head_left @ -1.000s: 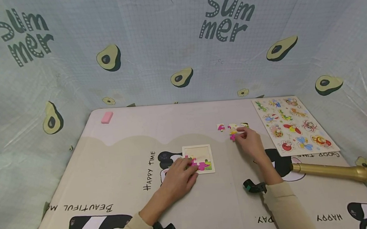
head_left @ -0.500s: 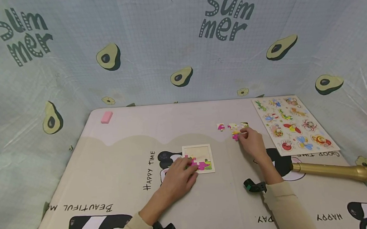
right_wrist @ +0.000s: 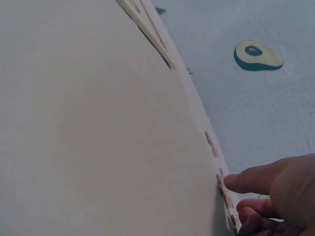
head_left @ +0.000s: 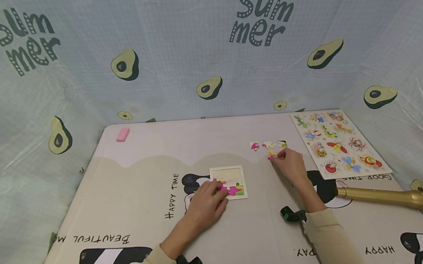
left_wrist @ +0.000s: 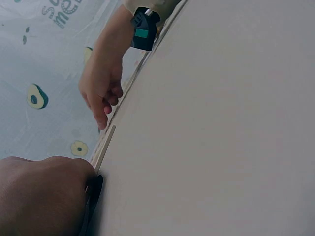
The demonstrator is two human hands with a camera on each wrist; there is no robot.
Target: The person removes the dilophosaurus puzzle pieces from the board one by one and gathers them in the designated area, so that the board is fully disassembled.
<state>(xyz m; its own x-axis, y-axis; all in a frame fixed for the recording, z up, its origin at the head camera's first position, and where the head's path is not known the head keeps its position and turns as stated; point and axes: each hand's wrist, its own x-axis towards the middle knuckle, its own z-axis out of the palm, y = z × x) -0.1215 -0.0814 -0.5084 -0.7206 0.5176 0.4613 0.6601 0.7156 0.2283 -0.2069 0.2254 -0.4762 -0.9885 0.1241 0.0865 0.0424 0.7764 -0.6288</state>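
Note:
A small square puzzle tray [head_left: 229, 173] lies mid-table, with pink and green jigsaw pieces [head_left: 234, 190] along its lower part. My left hand [head_left: 205, 199] rests on the tray's left side, its fingers covering that edge. Farther right, my right hand [head_left: 290, 166] has its fingertips at a pink jigsaw piece [head_left: 270, 157] and seems to pinch it against the table. A yellowish piece [head_left: 271, 154] lies just beyond those fingertips. Behind are several loose jigsaw pieces [head_left: 269, 145] in a row. In the right wrist view, one extended finger of the right hand [right_wrist: 280, 189] touches the pieces edge-on.
A flat board with printed animals [head_left: 341, 142] lies at the right rear. Near it, a gold tube [head_left: 384, 198] extends toward the right edge. A pink block [head_left: 123, 135] sits in the far left corner. Patterned cloth [head_left: 166, 36] hangs around the table.
My right hand has shifted slightly right and then back left, and the pink jigsaw piece at its fingertips has moved a little. My left hand stays on the tray.

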